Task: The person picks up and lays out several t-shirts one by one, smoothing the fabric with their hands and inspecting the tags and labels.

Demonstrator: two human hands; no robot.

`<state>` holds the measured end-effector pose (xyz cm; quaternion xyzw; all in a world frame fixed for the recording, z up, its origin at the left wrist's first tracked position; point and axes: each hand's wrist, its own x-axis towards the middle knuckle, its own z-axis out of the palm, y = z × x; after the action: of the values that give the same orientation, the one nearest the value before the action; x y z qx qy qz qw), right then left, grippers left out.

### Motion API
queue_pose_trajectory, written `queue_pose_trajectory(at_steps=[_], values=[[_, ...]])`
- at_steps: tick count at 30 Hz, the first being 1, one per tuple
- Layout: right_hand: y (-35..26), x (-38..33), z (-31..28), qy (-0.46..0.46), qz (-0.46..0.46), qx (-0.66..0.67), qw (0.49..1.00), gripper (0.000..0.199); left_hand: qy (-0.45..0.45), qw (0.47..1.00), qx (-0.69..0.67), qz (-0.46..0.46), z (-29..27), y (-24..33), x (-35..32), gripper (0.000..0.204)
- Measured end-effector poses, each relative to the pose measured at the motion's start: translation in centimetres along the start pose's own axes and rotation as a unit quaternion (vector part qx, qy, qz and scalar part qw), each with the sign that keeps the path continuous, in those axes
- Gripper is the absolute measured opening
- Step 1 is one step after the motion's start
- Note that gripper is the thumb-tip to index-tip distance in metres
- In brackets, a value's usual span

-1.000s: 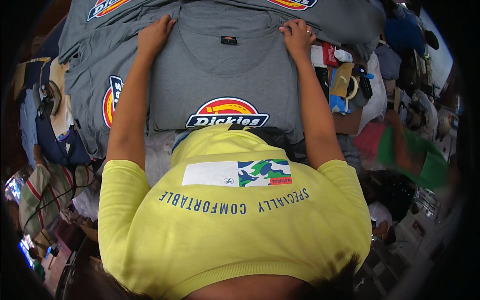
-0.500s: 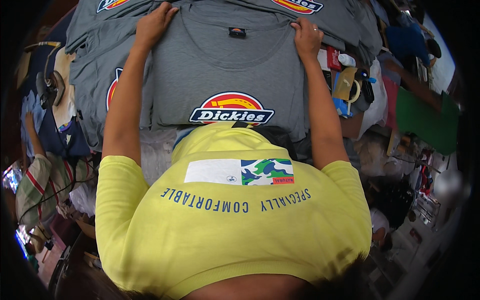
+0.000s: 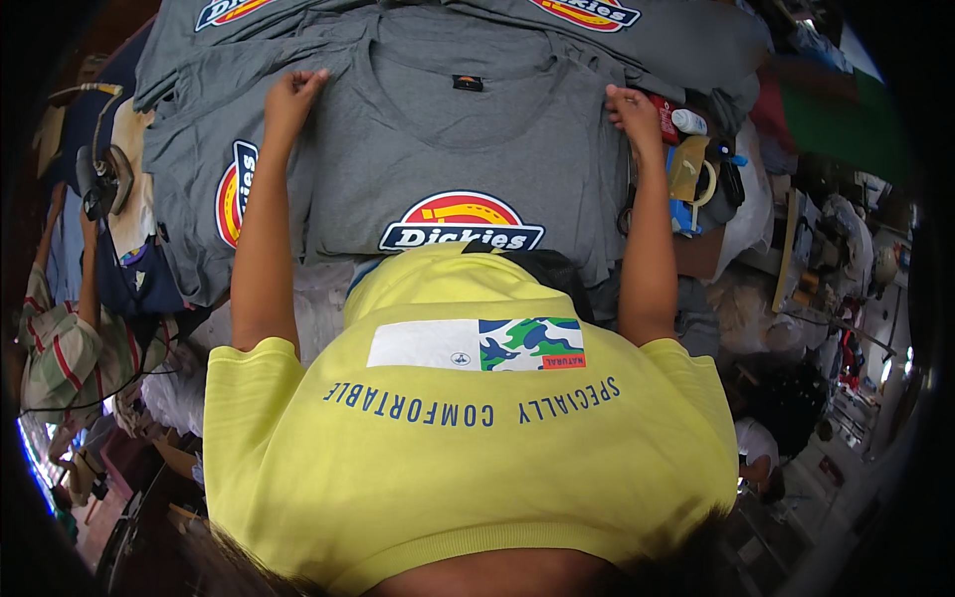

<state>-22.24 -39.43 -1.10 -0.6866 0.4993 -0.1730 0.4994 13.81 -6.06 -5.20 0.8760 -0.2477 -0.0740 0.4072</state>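
Note:
A grey T-shirt point(image 3: 448, 149) lies flat in front of me, its neckline away from me and a red, yellow and navy chest print towards me. Inside the neck sits a small black label point(image 3: 468, 83). At the shirt's left side, below the shoulder, my left hand point(image 3: 291, 102) pinches the cloth between thumb and fingers. My right hand point(image 3: 637, 114) is at the opposite edge, its fingertips closed at the cloth there; the exact grip is partly hidden.
More grey printed T-shirts point(image 3: 189, 169) lie to the left and behind. At the right are a white bottle point(image 3: 688, 121), a roll of tape point(image 3: 703, 184) and a red pack point(image 3: 663, 117). An iron point(image 3: 117, 179) stands at the far left, near another person's arms point(image 3: 85, 259).
Both hands have come nearer to me, from the shirt's shoulders down to its sides. They are a little farther apart. The shirt's neckline now lies looser and rumpled.

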Motion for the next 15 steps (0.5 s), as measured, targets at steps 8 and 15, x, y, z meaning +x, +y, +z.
queue_pose_trajectory(at_steps=[8, 15], values=[[0.3, 0.3, 0.2, -0.120, 0.072, 0.254, 0.957, 0.033, -0.165, 0.936, -0.246, -0.190, -2.3, 3.7, -1.3, 0.030], [0.4, 2.4, 0.9, -0.338, 0.161, 0.371, 0.850, 0.058, -0.324, 0.772, -0.477, -0.267, -1.4, 3.1, -0.6, 0.040]])
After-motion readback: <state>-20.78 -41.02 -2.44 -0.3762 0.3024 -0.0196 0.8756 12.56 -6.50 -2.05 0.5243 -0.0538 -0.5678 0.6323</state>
